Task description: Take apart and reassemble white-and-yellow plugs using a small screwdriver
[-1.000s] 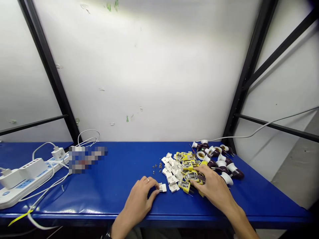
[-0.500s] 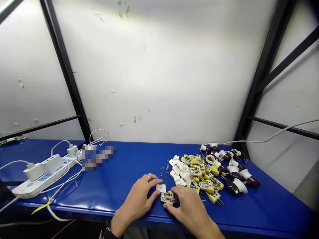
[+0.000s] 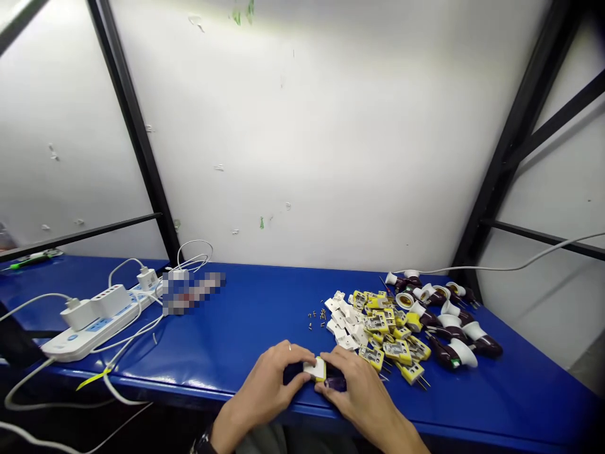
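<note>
My left hand (image 3: 276, 377) and my right hand (image 3: 355, 386) meet at the near edge of the blue table (image 3: 236, 328). Between their fingertips sits a small plug piece (image 3: 316, 369), white on its left side and yellow on its right. The left fingers pinch the white side; the right fingers curl around the yellow side. Just behind lies a pile of yellow plug bodies (image 3: 387, 331) and white covers (image 3: 343, 318).
Dark brown lamp sockets with white collars (image 3: 447, 315) lie at the right. Tiny screws (image 3: 316, 315) are scattered left of the pile. A white power strip with chargers and cables (image 3: 94, 312) lies at the left. Black rack posts (image 3: 137, 139) stand against the white wall.
My right hand brought a yellow plug body from the pile toward my left hand. The white cover and yellow body now sit pressed together between both hands. The view shifted left.
</note>
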The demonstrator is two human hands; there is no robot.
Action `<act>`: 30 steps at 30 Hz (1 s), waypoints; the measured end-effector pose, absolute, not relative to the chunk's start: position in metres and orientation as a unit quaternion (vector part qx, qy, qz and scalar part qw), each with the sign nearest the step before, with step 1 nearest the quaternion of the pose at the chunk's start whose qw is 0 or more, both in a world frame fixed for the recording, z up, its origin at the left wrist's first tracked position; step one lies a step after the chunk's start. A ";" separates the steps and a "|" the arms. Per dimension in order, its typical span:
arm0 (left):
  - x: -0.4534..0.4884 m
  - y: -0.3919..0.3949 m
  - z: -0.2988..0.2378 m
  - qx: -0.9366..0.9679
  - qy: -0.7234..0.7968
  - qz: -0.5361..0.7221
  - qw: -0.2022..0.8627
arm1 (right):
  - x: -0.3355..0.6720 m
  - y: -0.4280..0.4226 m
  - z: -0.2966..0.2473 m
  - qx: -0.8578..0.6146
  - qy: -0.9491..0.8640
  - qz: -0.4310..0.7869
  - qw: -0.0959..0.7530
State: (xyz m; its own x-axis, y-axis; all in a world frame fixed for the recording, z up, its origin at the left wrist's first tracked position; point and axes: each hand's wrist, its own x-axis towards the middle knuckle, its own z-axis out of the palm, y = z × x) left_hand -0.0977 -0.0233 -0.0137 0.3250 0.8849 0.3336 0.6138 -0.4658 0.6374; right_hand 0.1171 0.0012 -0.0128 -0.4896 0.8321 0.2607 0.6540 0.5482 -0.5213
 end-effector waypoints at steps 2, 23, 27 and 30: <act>-0.096 -0.022 -0.011 0.795 0.471 0.327 0.199 | 0.117 0.001 -0.011 -0.433 -0.844 0.189 0.251; -0.087 -0.019 -0.001 0.799 0.519 0.259 0.157 | 0.116 -0.003 -0.020 -0.411 -0.877 0.113 0.222; -0.089 -0.013 0.008 0.815 0.493 0.257 0.165 | 0.116 -0.004 -0.016 -0.416 -0.866 0.138 0.239; -0.093 0.003 0.012 0.805 0.493 0.279 0.176 | 0.116 -0.008 -0.014 -0.428 -0.849 0.152 0.271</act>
State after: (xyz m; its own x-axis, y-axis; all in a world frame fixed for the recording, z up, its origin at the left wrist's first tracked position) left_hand -0.0930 0.0025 0.0115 0.3585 0.8919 0.2756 0.6954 -0.4521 0.5586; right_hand 0.1163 -0.0076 -0.0137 -0.4863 0.8093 0.3294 0.6452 0.5868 -0.4892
